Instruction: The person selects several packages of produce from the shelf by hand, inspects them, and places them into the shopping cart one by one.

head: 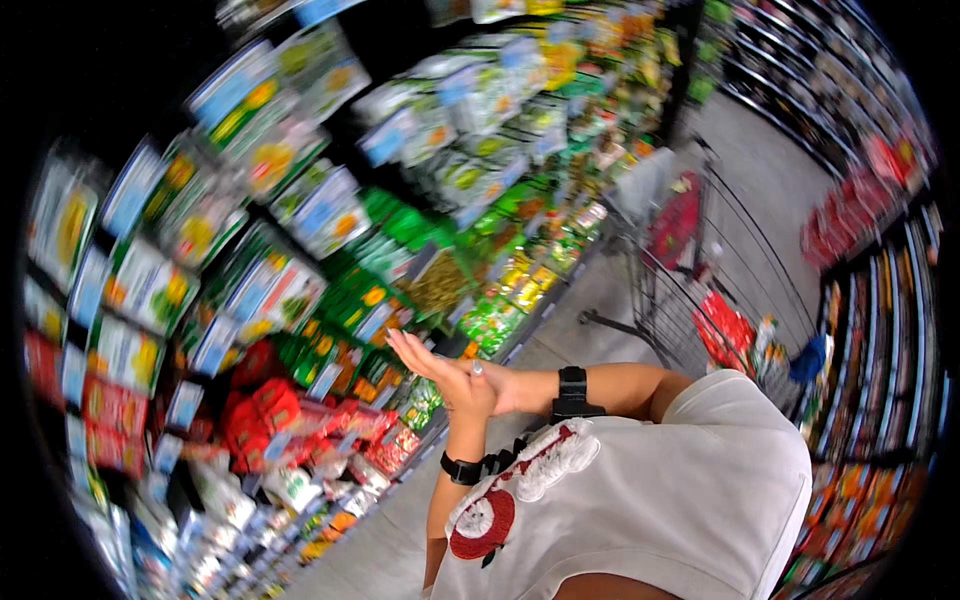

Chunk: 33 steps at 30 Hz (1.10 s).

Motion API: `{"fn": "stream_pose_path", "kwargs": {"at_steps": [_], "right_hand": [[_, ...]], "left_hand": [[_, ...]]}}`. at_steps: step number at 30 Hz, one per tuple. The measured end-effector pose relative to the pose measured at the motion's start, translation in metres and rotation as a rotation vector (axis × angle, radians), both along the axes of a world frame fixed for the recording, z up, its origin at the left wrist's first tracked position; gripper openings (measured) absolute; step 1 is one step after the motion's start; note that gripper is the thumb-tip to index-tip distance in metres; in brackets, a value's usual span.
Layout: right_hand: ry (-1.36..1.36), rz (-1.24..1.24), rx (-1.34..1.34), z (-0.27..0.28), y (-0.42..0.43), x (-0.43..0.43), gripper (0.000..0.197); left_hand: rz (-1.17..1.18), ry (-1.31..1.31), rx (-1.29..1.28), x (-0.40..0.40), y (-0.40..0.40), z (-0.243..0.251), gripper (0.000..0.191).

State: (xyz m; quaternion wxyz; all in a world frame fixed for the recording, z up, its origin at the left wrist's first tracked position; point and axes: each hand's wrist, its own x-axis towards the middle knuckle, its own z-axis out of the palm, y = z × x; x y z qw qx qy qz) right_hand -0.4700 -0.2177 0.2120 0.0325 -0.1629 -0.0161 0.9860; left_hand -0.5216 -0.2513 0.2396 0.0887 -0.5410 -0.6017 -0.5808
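Note:
My left hand (454,382) is held flat, its fingers stretched toward the shelves. Against it, at the base of the palm and thumb, rests my right hand (504,391); most of its fingers are hidden behind the left. No object shows between the hands. A black band (461,469) circles the left wrist, and another black strap (571,394) is on the right. Beyond the fingertips stand shelves of packaged goods, blurred, with green packets (352,296) and red packets (274,416) closest to the hands.
A wire shopping cart (652,300) stands on the grey floor (750,142) to the right, holding a red package (724,326) and a blue item (808,358). Past it are more stocked shelves (874,345) and stacked dark red goods (851,217). Blue-and-white price tags line the near shelves.

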Motion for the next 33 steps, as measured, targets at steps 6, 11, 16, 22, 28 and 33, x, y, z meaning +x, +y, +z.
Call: {"fn": "stream_pose_path", "kwargs": {"at_steps": [6, 11, 16, 22, 28, 33], "right_hand": [[0.739, -0.330, 0.288, 0.020, 0.058, 0.095, 0.043], [0.327, -0.577, 0.523, 0.000, 0.097, 0.210, 0.039], [0.311, -0.747, 0.118, -0.024, 0.117, 0.313, 0.031], [0.253, -0.988, 0.096, -0.047, 0.126, 0.411, 0.028], [0.350, -1.147, -0.161, -0.094, 0.114, 0.452, 0.029], [0.238, -1.382, -0.185, -0.093, 0.080, 0.489, 0.035]], "left_hand": [[-0.294, 0.109, -0.069, 0.087, 0.061, 0.004, 0.082], [-0.578, 0.038, -0.078, 0.198, 0.114, 0.000, 0.083], [-0.834, -0.084, -0.105, 0.309, 0.159, -0.002, 0.084], [-1.092, -0.180, -0.176, 0.412, 0.194, -0.015, 0.087], [-1.228, 0.148, -0.198, 0.471, 0.183, -0.040, 0.077], [-1.463, 0.312, -0.291, 0.514, 0.168, -0.063, 0.079]]}}
